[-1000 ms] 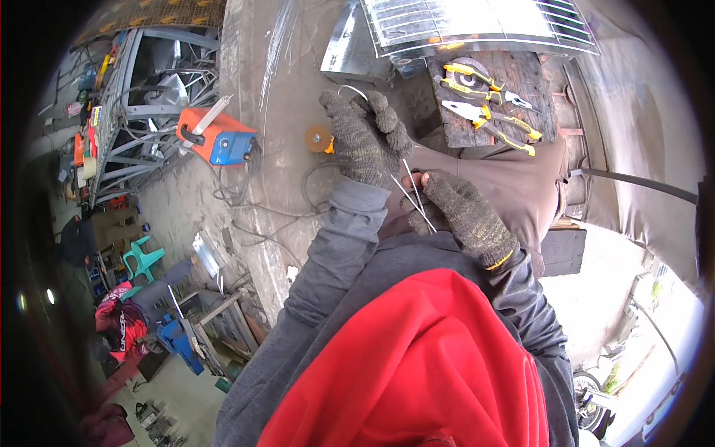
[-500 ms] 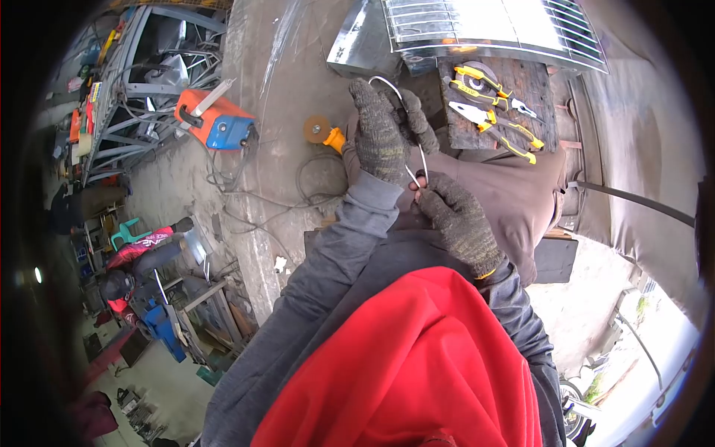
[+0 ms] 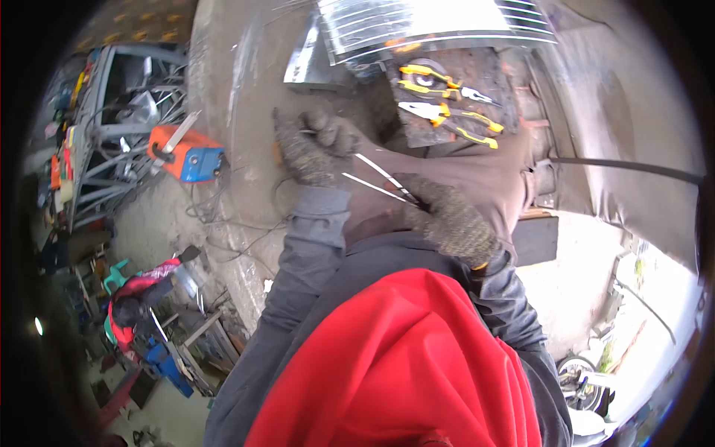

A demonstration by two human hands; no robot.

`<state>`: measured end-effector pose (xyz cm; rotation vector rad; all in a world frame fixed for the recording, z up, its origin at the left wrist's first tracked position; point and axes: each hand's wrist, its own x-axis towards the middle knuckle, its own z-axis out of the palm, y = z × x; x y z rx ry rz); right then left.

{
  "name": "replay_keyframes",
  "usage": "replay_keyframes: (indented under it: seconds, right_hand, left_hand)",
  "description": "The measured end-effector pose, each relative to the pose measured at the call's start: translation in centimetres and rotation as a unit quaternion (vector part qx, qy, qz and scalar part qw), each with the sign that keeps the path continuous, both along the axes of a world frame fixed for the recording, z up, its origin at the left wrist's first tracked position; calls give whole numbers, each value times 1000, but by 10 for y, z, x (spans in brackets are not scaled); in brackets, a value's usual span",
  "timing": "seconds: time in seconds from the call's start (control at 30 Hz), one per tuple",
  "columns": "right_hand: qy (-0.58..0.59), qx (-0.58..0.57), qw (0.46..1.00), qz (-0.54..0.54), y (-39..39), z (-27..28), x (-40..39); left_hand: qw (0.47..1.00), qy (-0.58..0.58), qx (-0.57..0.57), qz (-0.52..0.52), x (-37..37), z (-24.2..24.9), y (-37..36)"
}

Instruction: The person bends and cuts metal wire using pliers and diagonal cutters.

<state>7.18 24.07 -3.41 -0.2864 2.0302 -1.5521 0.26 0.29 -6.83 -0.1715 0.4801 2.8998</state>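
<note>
A thin bent metal wire (image 3: 378,170) runs between my two gloved hands above my lap. My left hand (image 3: 316,149), in a dark knitted glove, is closed round the wire's upper left part. The fingers of my right hand (image 3: 443,216), gloved alike, are pinched on its lower right end, where two lengths of wire come together. Beyond the hands, two yellow-handled pliers (image 3: 477,128) (image 3: 439,80) lie on a worn dark wooden block (image 3: 417,134), with a round disc by the upper pair.
A wire rack with sheet metal (image 3: 439,22) stands at the top. An orange and blue machine (image 3: 186,153) with cables is at left, beside a metal frame (image 3: 108,127). A co-worker in red (image 3: 130,305) is at lower left. A wheel (image 3: 579,384) shows at lower right.
The view has shifted, so the surroundings sit further left. My hands are further apart, and my left hand has closed over the wire's curved part, which showed as a loop before.
</note>
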Motion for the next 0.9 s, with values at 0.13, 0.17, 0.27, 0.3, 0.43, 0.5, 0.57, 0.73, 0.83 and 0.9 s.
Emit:
replay_keyframes:
  seconds: [0.13, 0.17, 0.27, 0.3, 0.43, 0.5, 0.57, 0.73, 0.83, 0.9]
  right_hand:
    - [48, -30, 998, 10, 4, -5, 3]
    - [52, -20, 998, 19, 8, -4, 4]
    - [39, 18, 998, 42, 5, -10, 8]
    - [42, 24, 999, 21, 4, -11, 11]
    - [73, 57, 995, -23, 15, -3, 23]
    - [63, 82, 992, -66, 21, 6, 27]
    - [39, 26, 994, -101, 29, 4, 27]
    - [-75, 2, 988, -135, 63, 23, 22]
    - [60, -26, 990, -128, 86, 6, 19]
    - [137, 71, 984, -86, 106, 16, 19]
  left_hand:
    - [984, 121, -10, -130, -12, -28, -35]
    - [970, 202, 47, -131, -19, -32, -27]
    - [944, 253, 48, -205, -31, -33, -27]
    - [944, 244, 59, -213, -33, -33, -25]
    - [947, 231, 40, -218, -48, -52, -26]
    - [901, 306, 86, -296, -66, -52, -15]
    - [861, 399, 133, -286, -67, -46, 17]
    - [957, 77, -79, -267, -53, -76, -32]
    - [859, 186, 19, -477, -38, 1, 31]
    - [862, 192, -71, -464, -16, 23, 50]
